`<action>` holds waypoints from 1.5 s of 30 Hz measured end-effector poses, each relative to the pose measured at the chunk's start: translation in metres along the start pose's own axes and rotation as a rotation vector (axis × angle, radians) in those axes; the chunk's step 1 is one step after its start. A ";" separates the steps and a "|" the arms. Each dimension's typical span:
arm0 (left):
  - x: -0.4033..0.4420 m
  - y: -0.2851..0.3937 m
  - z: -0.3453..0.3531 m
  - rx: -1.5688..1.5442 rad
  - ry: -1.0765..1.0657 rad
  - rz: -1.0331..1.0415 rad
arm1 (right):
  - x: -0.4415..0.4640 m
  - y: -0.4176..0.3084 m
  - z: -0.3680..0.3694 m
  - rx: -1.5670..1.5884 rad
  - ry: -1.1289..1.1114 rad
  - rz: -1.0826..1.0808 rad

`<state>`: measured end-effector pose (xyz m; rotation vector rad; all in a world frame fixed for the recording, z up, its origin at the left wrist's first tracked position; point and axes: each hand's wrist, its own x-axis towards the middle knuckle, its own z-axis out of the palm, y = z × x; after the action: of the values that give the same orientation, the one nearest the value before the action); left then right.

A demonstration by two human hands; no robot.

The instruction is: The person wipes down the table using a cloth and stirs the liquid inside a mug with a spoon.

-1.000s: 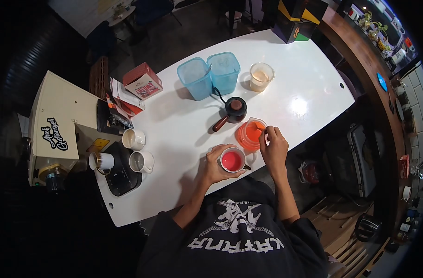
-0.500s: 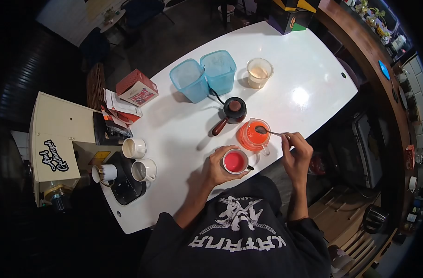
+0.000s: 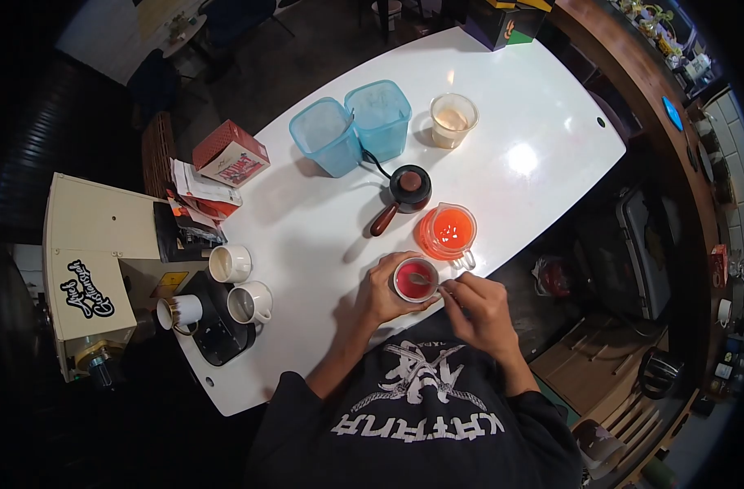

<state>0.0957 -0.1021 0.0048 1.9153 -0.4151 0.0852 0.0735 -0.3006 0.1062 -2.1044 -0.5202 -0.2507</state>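
Note:
My left hand (image 3: 385, 292) is wrapped round a white cup (image 3: 399, 295) of red liquid, near the table's front edge. In my right hand (image 3: 476, 308) is a spoon (image 3: 421, 279), pinched by its handle, with its bowl in the cup's red liquid. Just behind the cup stands a glass jug (image 3: 448, 232) of orange-red liquid, its handle toward my right hand. A dark kettle (image 3: 410, 187) with a brown wooden handle sits behind and left of the jug.
Two blue containers (image 3: 327, 138) and a clear cup (image 3: 452, 120) stand farther back on the white table (image 3: 306, 236). At left are white mugs (image 3: 249, 302), a red box (image 3: 231, 155), packets (image 3: 202, 191) and a cream machine (image 3: 103, 220).
My right hand has moved the spoon from over the jug, left and toward me, into the cup. My left hand keeps its hold on the cup.

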 end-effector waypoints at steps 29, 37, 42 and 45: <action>-0.003 0.001 -0.004 0.054 -0.053 0.054 | 0.004 0.013 0.025 -0.244 -0.274 -0.119; -0.009 -0.007 -0.003 0.026 -0.018 0.001 | 0.002 0.006 0.031 -0.117 -0.395 -0.154; -0.012 -0.008 -0.004 -0.032 -0.031 -0.053 | 0.006 0.002 0.016 -0.151 -0.381 -0.087; -0.014 -0.011 -0.001 -0.026 0.018 -0.015 | 0.012 0.007 0.023 -0.174 -0.319 -0.066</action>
<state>0.0866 -0.0943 -0.0080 1.8902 -0.3880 0.0865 0.0865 -0.2819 0.0927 -2.3142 -0.7800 0.0050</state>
